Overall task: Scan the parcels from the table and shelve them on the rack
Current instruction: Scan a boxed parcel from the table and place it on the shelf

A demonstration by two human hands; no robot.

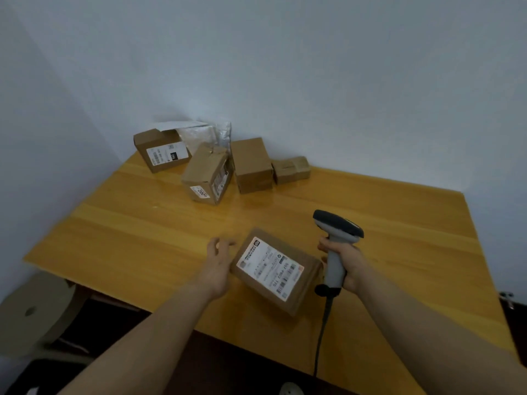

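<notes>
One parcel (275, 270) lay flat on the tabletop (142, 238) with its label (269, 266) facing up, so the step in hand looked like the scan itself. Right of the parcel, the right grip (345, 263) was wrapped tight round the handle of the scanner (338, 229), whose head stood above the parcel's far right corner without touching it. At the parcel's left edge sat the left grip (218, 262), fingers loosely spread and pinching nothing; whether the palm touched the cardboard I could not tell. Next, I judged, the scanner's nose had to be aimed at the barcodes on the label, then the parcel lifted and carried to the rack, which was out of view. Well beyond the parcel, more parcels (211, 172) sat clustered by the wall.
</notes>
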